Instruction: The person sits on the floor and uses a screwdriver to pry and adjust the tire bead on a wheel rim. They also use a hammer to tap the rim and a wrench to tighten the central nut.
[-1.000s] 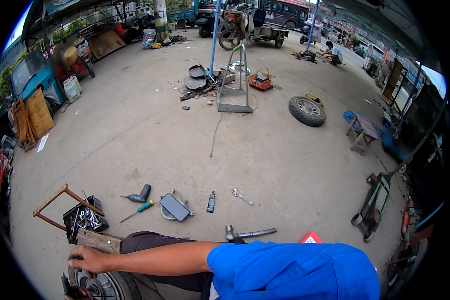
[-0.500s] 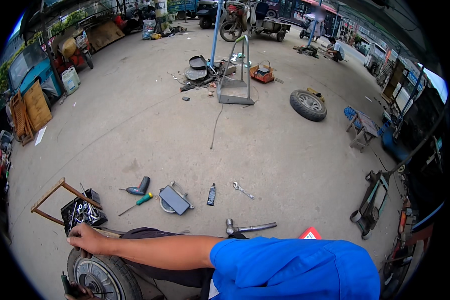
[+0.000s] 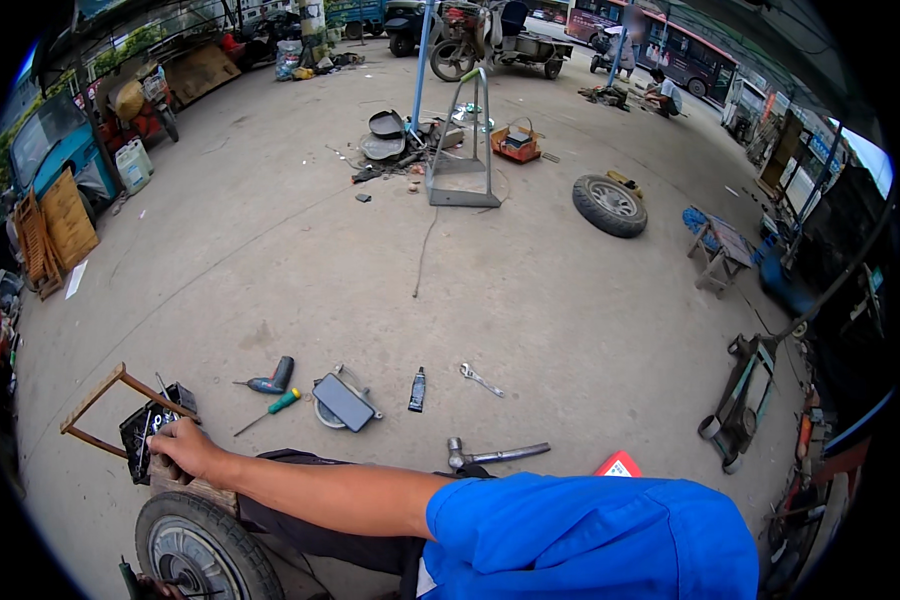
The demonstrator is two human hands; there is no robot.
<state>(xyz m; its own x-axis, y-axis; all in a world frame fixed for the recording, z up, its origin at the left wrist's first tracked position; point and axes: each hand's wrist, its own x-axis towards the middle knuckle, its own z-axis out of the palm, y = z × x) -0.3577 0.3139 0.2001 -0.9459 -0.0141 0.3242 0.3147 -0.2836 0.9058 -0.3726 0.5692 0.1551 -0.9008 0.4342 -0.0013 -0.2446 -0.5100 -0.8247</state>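
Observation:
My right arm, in a blue sleeve, reaches across to the left. My right hand (image 3: 185, 450) has its fingers curled down at the near edge of a black toolbox (image 3: 185, 395) of metal tools. What lies between its fingertips is hidden. Just below that hand is a wooden block (image 3: 205, 492). At the lower left edge, my left hand (image 3: 158, 588) is closed round a dark green screwdriver handle (image 3: 128, 574) and is partly cut off. Beside it stands a wheel with a black tyre (image 3: 255, 545) and a grey metal hub.
On the concrete lie a cordless drill (image 3: 272, 378), a green screwdriver (image 3: 270, 410), a phone (image 3: 347, 402) on a round metal part, a tube (image 3: 417, 390), an adjustable wrench (image 3: 482, 380) and a hammer (image 3: 495, 455). A floor jack (image 3: 740, 400) and a loose wheel (image 3: 610, 205) stand at right.
My right hand has moved from above the wheel up to the toolbox's edge, uncovering the wooden block. My left hand stays low beside the wheel. The view has shifted slightly.

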